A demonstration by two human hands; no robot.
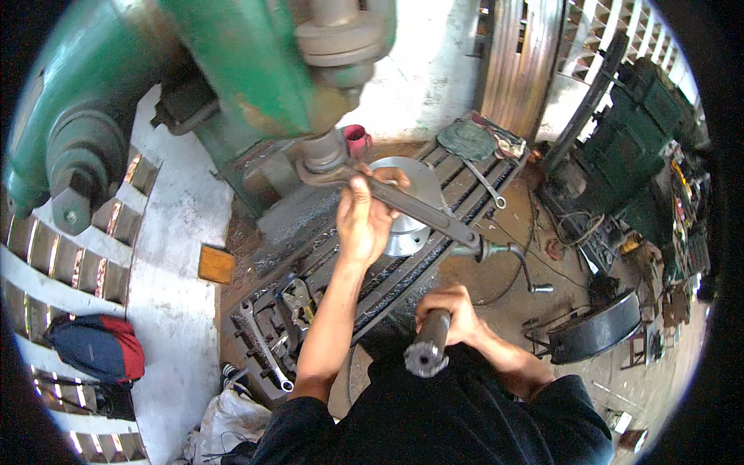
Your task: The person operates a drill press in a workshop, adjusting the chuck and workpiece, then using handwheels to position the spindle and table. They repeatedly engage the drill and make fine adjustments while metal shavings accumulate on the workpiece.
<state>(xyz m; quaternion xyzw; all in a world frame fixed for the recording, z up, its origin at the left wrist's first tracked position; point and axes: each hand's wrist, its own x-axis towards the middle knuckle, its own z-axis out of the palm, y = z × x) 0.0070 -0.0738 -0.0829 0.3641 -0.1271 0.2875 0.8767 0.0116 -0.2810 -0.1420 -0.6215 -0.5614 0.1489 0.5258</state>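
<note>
My left hand (pixel 364 225) grips a large flat spanner (pixel 422 211) near its jaw end, thumb on top and fingers curled round it. The spanner's jaw sits around the lower end of the machine spindle (pixel 323 151); its handle slopes down to the right. In front of my chest, my right hand (pixel 452 312) is closed round a thick steel bar (pixel 428 346) with a notched, toothed end pointing back at me. Behind the left hand, a round silver flanged disc (pixel 411 186) rests on the slotted machine table (pixel 457 190), partly hidden by hand and spanner.
The green machine head (pixel 232 62) hangs above the table. A ring spanner (pixel 487 184) and cloth (pixel 465 141) lie at the table's far end; another spanner (pixel 263 349) lies near left. A crank handle (pixel 527 263) juts from the table's side. A red mug (pixel 356 138) stands behind.
</note>
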